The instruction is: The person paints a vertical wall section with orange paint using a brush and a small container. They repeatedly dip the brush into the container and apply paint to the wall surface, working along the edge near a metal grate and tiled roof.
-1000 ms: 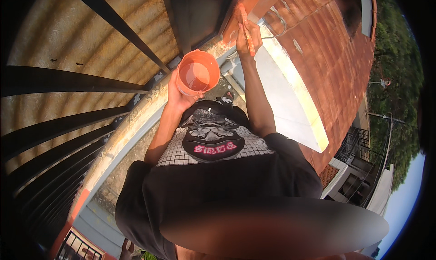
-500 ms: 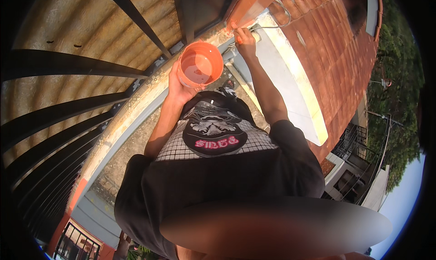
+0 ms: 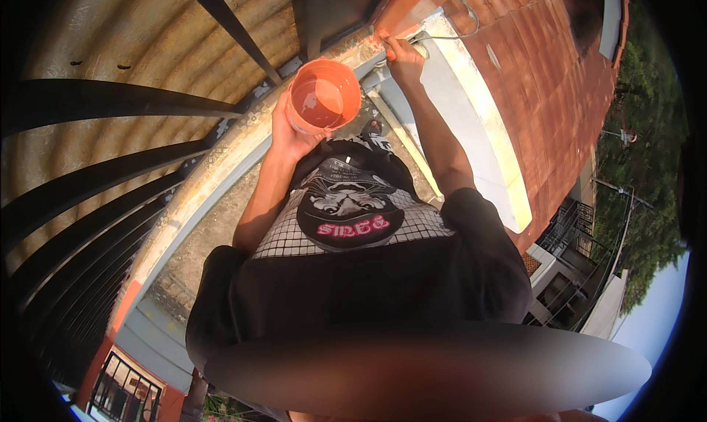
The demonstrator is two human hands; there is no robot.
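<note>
My left hand (image 3: pixel 289 131) grips a small orange plastic bucket (image 3: pixel 324 98) with orange liquid paint inside, in the middle of the view. Higher up and to the right, my right hand (image 3: pixel 403 60) has its fingers closed on a small paintbrush (image 3: pixel 381 37), mostly hidden by the fingers, whose tip is at the lower part of an orange-painted post (image 3: pixel 405 6). The post stands at the end of a pale, weathered ledge (image 3: pixel 228 157), where orange patches show beside the brush. A thin grey cable (image 3: pixel 456 35) runs just right of my right hand.
Dark metal bars (image 3: pixel 110 98) stand along the left over a yellowish corrugated panel (image 3: pixel 169 39). A rust-red sloped roof (image 3: pixel 552 105) and a white yellow-edged slab (image 3: pixel 479 149) are at the right. Beyond are trees, wires and buildings; below me is a narrow concrete walkway (image 3: pixel 184 260).
My right hand has moved up and left, and the brush has tilted with its tip lower on the post in the frame. The bucket in my left hand has shifted upward in view.
</note>
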